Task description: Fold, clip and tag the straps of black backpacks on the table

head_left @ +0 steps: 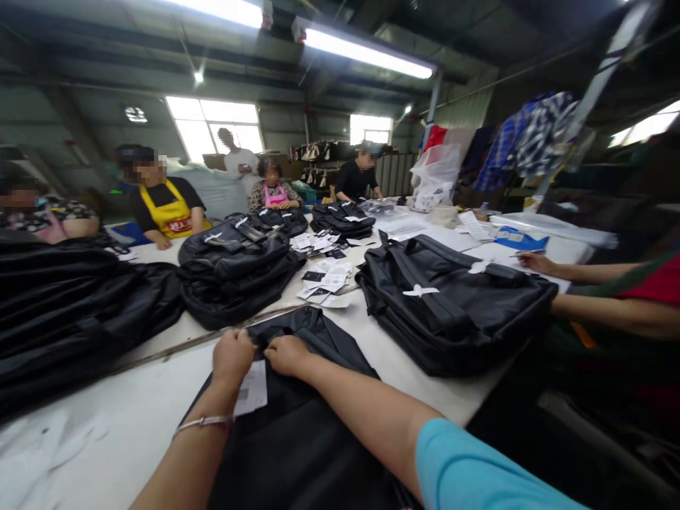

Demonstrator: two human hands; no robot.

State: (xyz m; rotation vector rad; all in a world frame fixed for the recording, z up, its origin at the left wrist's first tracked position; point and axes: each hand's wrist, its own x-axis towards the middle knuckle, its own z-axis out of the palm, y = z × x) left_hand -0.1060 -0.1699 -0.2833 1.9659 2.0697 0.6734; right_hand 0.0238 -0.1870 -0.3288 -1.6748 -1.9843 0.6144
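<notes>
A black bag (297, 446) lies on the white table right in front of me, its upper end pointing away. Both of my hands are at that upper end, close together. My left hand (234, 358) is closed in a fist at the bag's top edge. Beside it, my right hand (287, 354) has its fingers curled and pressed onto the black material. A white paper tag (251, 388) hangs on the bag just below my left hand, partly covered by my wrist. My fingers hide the exact spot they grip.
Loose white and black tags (326, 276) lie beyond my bag. Stacked black bags stand right (451, 304), mid-left (239, 269) and far left (69, 319). A co-worker's hand (536, 262) rests near white paper at right. Several people sit or stand around the table (132, 397).
</notes>
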